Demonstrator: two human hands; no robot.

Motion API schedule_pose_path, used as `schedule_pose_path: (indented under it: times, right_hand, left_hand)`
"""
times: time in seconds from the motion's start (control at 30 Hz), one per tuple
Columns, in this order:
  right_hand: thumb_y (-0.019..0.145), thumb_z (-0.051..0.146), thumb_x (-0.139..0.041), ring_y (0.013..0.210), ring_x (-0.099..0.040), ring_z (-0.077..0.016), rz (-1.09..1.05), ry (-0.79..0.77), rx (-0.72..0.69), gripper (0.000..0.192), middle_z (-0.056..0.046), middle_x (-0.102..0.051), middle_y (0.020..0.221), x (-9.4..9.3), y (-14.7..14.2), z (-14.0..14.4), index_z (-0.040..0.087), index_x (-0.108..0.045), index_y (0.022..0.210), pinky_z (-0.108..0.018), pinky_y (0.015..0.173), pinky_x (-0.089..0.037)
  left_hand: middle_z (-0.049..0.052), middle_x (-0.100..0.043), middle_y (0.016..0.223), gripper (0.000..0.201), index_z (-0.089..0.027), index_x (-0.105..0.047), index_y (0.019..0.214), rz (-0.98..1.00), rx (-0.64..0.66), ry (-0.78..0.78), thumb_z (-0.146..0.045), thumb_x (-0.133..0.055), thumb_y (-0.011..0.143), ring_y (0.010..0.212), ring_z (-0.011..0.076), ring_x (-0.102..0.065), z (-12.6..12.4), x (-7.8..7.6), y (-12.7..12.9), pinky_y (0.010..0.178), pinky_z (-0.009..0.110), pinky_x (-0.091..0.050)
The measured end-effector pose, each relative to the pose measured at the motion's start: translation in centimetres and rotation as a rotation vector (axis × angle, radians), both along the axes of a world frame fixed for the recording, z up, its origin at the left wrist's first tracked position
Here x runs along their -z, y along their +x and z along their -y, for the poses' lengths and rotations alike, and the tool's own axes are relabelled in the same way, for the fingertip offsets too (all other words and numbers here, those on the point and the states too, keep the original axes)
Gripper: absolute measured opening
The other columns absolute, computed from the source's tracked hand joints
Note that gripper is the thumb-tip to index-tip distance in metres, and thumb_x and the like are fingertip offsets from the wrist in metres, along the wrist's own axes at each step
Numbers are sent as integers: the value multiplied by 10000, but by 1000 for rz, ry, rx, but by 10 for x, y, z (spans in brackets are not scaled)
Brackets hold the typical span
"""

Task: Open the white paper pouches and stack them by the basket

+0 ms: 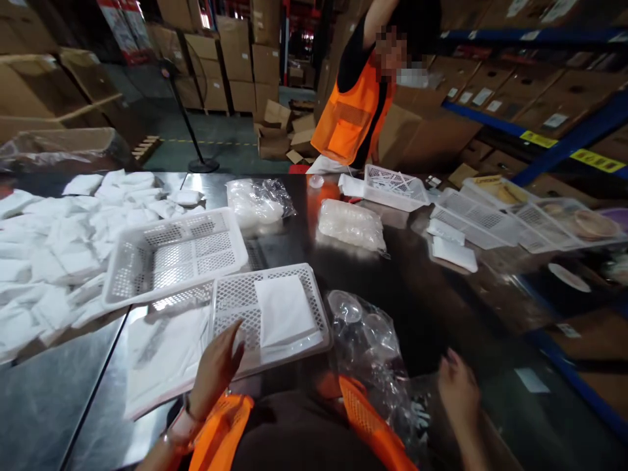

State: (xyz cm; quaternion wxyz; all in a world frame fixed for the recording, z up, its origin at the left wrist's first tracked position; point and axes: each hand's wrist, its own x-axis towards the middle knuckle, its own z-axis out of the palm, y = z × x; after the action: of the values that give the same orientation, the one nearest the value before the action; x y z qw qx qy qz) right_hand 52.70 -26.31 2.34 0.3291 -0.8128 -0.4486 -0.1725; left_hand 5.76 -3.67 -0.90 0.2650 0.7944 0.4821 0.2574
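Left hand point(216, 369), fingers spread, is touching the white basket point(235, 301) holding a white packet point(284, 311); right hand point(458, 392) is hovering loosely open beside a clear bag point(373, 347).

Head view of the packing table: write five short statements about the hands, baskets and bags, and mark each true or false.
1. The left hand rests on the edge of a white mesh basket. True.
2. That basket holds a flat white packet. True.
3. The right hand grips a pair of scissors. False: it holds nothing and hovers beside a clear plastic bag of clear lids.
4. The pile of white packets lies at the right end of the table. False: it lies at the left.
5. The person across the table wears a blue vest. False: the vest is orange.
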Motion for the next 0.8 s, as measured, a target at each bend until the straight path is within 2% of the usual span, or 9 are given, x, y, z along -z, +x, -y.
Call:
schedule_pose_path:
  times: [0.07, 0.17, 0.23, 0.3, 0.43, 0.53, 0.6, 0.67, 0.8]
  right_hand:
    - [958, 405, -434, 1104, -620, -277, 76, -89, -197, 386, -180, -652, 1160, -3, -17, -50, 172, -594, 1221, -482, 953, -502]
    - [938, 213, -454, 1272, -526, -218, 216, -419, -806, 314, -98, -620, 1301, -11, -58, -137, 257, -630, 1193, -457, 1103, -394]
    - [912, 135, -459, 1319, -482, -195, 264, -552, -1165, 382, -53, -594, 1351, -12, -89, -186, 290, -613, 1225, -480, 1129, -355]
    - [904, 124, -461, 1344, -451, -188, 269, -609, -1374, 415, -52, -562, 1389, -5, -114, -216, 290, -588, 1263, -496, 1138, -334]
    - [888, 128, -435, 1376, -399, -217, 268, -598, -1472, 441, -92, -534, 1410, 22, -133, -229, 255, -583, 1283, -540, 1127, -323]
    - [871, 160, -427, 1370, -406, -249, 222, -543, -1527, 432, -129, -556, 1382, 30, -135, -223, 217, -608, 1258, -570, 1108, -334]
    - [887, 214, -397, 1330, -465, -250, 68, -465, -1561, 423, -156, -608, 1314, 21, -138, -222, 169, -615, 1247, -556, 1111, -338]
    - [923, 287, -350, 1243, -557, -235, -186, -415, -1518, 441, -156, -655, 1243, -1, -142, -226, 138, -614, 1244, -487, 1084, -399]
    - [941, 435, -363, 858, -678, -209, -561, -489, -1259, 439, -68, -740, 904, -49, -145, -249, 180, -719, 972, -359, 808, -553]
  left_hand:
    - [136, -504, 1441, 476, -229, -506, 1366, -200, 233, 292, -230, -494, 890, 1351, 308, -444, -18, -10, 8, 1094, 514, -380]
    - [91, -350, 1549, 649, -299, -365, 1464, -409, 575, 495, -108, -514, 862, 1445, 268, -284, -41, -15, 31, 1186, 538, -206]
    - [92, -342, 1552, 682, -316, -314, 1483, -439, 711, 552, -99, -519, 870, 1442, 258, -292, -51, -12, 44, 1184, 540, -213]
    - [115, -391, 1522, 626, -304, -357, 1464, -417, 762, 582, -121, -524, 890, 1420, 275, -337, -58, -6, 50, 1157, 544, -275]
    - [148, -508, 1430, 492, -256, -474, 1388, -349, 784, 612, -147, -520, 911, 1366, 282, -427, -61, 1, 44, 1111, 521, -365]
    - [137, -563, 1380, 482, -259, -499, 1364, -270, 789, 602, -116, -491, 904, 1325, 274, -480, -59, -6, 34, 1091, 517, -390]
    - [122, -623, 1310, 450, -241, -553, 1310, -155, 782, 503, -101, -438, 898, 1261, 258, -545, -58, -19, 29, 1090, 511, -386]
    - [103, -705, 1160, 398, -216, -633, 1201, -16, 703, 291, -122, -408, 886, 1107, 233, -639, -58, -38, 28, 1044, 452, -432]
    - [58, -701, 725, 204, -207, -711, 769, 276, 305, -238, -309, -543, 823, 693, 201, -626, -69, -81, 37, 752, 317, -504]
